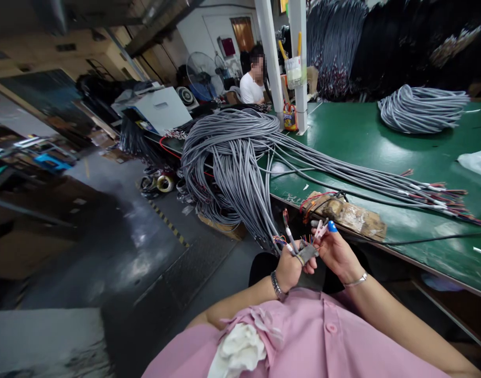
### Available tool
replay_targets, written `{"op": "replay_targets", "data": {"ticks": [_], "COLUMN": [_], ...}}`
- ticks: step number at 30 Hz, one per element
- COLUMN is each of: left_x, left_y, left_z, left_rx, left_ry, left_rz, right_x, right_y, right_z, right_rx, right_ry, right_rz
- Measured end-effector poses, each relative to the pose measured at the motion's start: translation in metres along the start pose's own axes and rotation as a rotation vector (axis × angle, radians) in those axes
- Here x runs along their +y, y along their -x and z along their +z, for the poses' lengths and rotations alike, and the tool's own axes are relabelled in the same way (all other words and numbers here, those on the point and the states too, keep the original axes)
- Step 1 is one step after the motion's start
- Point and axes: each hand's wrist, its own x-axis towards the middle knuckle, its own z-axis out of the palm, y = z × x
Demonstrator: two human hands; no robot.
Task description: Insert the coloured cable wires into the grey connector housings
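My left hand [289,269], with a dark bracelet at its wrist, is closed around the end of a grey cable [290,247] whose thin coloured wires [281,240] stick out. A flat grey piece [308,254] with a yellowish edge lies across the fingers of that hand. Close beside it, my right hand [340,257] pinches a small pale pink clip-like tool [320,230] near the wire ends. A blue cover [332,226] sits on one of its fingertips. The exact contact between tool and wires is too small to make out.
A big bundle of grey cables [232,126] drapes over the green table [342,126]. Stripped cable ends [440,197] lie to the right. At the table edge is a taped wooden block [350,215]. Farther back are a coiled bundle [423,107], a white post [269,52] and a seated person [251,86].
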Motion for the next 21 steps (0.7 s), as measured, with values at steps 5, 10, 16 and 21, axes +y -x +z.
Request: {"op": "replay_targets", "data": {"ticks": [5,10,16,21], "left_x": [-0.005,-0.007,-0.006,-0.009], "left_y": [-0.007,-0.009,-0.011,-0.011], "left_z": [0.003,0.007,0.011,0.011], "left_rx": [0.036,0.050,0.064,0.061], "left_ry": [0.013,-0.016,-0.038,-0.046], "left_rz": [0.005,0.015,0.021,0.024], "right_x": [0.001,0.003,0.007,0.006], "right_y": [-0.001,-0.001,-0.001,0.000], "right_z": [-0.002,0.000,0.001,0.004], "right_rx": [-0.054,-0.112,-0.295,-0.320], "right_ry": [0.050,0.007,0.021,0.010], "right_rz": [0.001,0.044,0.109,0.107]}}
